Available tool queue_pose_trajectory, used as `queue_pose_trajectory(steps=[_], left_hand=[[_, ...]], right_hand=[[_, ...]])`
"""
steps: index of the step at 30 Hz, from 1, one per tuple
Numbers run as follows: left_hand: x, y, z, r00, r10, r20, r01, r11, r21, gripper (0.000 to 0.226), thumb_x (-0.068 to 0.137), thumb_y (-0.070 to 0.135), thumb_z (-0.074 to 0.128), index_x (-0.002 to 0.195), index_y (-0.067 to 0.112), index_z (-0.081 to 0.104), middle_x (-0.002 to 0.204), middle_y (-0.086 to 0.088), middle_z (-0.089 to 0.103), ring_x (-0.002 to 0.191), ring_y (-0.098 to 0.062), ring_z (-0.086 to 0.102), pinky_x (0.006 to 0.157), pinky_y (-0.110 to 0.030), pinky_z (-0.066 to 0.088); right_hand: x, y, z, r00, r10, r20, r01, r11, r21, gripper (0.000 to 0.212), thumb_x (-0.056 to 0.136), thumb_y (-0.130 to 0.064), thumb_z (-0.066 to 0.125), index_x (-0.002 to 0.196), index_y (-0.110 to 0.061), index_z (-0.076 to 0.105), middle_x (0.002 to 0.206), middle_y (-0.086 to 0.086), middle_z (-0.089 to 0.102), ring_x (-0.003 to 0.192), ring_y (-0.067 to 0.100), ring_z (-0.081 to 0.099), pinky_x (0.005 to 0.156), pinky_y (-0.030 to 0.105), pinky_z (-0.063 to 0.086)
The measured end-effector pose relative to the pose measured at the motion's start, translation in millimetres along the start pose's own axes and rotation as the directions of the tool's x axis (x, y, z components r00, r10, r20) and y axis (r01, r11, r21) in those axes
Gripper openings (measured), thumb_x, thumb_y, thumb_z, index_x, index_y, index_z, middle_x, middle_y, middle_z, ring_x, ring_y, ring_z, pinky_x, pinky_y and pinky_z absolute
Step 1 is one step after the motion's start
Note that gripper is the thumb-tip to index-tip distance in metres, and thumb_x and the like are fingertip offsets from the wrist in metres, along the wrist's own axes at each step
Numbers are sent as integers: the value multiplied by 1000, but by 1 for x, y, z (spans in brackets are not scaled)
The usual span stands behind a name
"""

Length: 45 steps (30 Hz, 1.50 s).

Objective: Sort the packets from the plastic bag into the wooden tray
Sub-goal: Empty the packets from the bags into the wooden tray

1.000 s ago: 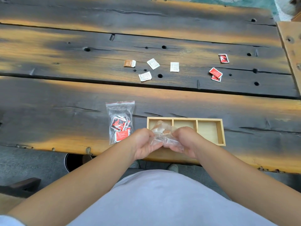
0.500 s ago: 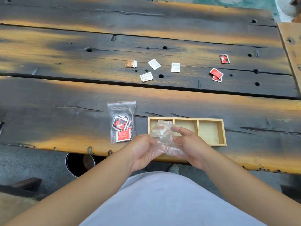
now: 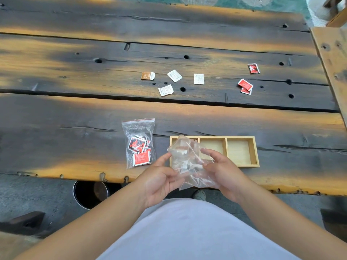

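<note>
I hold a clear plastic bag [image 3: 187, 160] with white packets in it, in front of the left end of a wooden tray [image 3: 242, 165] that has three compartments. My left hand [image 3: 161, 177] grips the bag's lower left edge and my right hand [image 3: 221, 169] holds its right side. The two compartments I can see are bare; the bag hides the left one. A second zip bag [image 3: 139, 143] with red packets lies flat on the table left of the tray.
Loose packets lie farther back on the dark plank table [image 3: 75, 109]: a brown one [image 3: 148, 76], three white ones [image 3: 174, 76], and red ones [image 3: 245, 86] to the right. A dark round bin [image 3: 90, 194] stands below the table's near edge.
My hands have spread apart and lifted the clear bag a little, so its fingers loosened from tight fists to a lighter hold. The bag now stands more upright over the tray's left end.
</note>
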<state>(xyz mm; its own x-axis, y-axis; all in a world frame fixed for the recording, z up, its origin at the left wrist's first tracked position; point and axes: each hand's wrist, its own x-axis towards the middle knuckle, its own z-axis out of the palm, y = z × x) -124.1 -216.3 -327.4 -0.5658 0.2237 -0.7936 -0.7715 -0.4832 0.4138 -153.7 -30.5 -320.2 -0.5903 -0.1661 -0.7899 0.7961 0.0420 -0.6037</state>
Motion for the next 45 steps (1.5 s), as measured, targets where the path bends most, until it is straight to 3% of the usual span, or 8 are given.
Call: queue_pose_trajectory(steps=[8, 19, 24, 29, 32, 36, 41, 45], left_hand=[[19, 7, -1, 1000, -13, 22, 11, 996, 93, 72, 87, -19, 41, 147, 20, 34, 128, -14, 63, 109, -33, 67, 97, -42, 51], [34, 10, -1, 987, -30, 158, -8, 971, 238, 86, 78, -13, 51, 150, 30, 30, 155, 1, 36, 121, -26, 59, 95, -38, 51], [36, 5, -9, 989, -43, 139, 23, 989, 144, 74, 87, -16, 46, 147, 26, 31, 133, -13, 56, 112, -33, 62, 89, -43, 55], [40, 14, -4, 986, -73, 149, 75, 997, -14, 41, 94, 19, 57, 132, 3, 52, 123, -22, 65, 91, -29, 68, 87, -45, 57], [54, 24, 7, 986, -94, 135, 87, 995, 55, 38, 94, 39, 56, 116, 10, 64, 107, -14, 70, 85, -26, 67, 86, -42, 54], [78, 33, 33, 991, -86, 106, 63, 978, 199, 40, 92, 46, 57, 113, 13, 66, 116, -16, 68, 100, -33, 67, 89, -49, 53], [108, 30, 88, 989, -18, 144, -28, 948, 316, 15, 96, 29, 56, 105, 21, 64, 108, -8, 72, 101, -27, 68, 91, -47, 53], [141, 16, 147, 992, 9, 122, -63, 892, 447, 4, 95, 25, 58, 91, 24, 59, 93, -2, 66, 77, -17, 60, 71, -29, 46]], right_hand=[[-4, 2, 6, 994, -61, -88, 64, 998, 21, 46, 96, 7, 41, 126, -27, 52, 98, -2, 72, 81, 25, 76, 62, 29, 55], [-4, -8, 9, 970, -144, -193, 143, 990, -20, 46, 99, 2, 41, 135, -25, 49, 114, 1, 68, 71, 21, 75, 63, 28, 52], [-4, -4, 7, 975, -120, -190, 114, 993, -40, 46, 96, 6, 41, 133, -20, 51, 117, 5, 66, 67, 21, 72, 60, 26, 51], [-18, 4, -1, 967, -204, -153, 194, 978, -79, 44, 93, 9, 46, 121, -22, 62, 107, 2, 67, 57, 4, 59, 54, 21, 48], [-26, 9, -7, 967, -213, -137, 206, 976, -64, 41, 93, 10, 47, 115, -20, 64, 114, 3, 69, 55, 8, 53, 48, 18, 45], [-35, 17, -25, 958, -213, -191, 209, 977, -40, 37, 94, 8, 47, 119, -15, 62, 114, 6, 68, 53, 9, 56, 46, 20, 44], [-37, 38, -76, 929, -128, -349, 133, 991, -8, 29, 90, -12, 67, 117, -22, 61, 101, 3, 73, 82, 21, 68, 78, 39, 53], [-40, 50, -143, 901, -112, -420, 112, 993, -24, 12, 88, -24, 70, 91, -12, 67, 69, 1, 62, 52, 13, 47, 50, 24, 37]])
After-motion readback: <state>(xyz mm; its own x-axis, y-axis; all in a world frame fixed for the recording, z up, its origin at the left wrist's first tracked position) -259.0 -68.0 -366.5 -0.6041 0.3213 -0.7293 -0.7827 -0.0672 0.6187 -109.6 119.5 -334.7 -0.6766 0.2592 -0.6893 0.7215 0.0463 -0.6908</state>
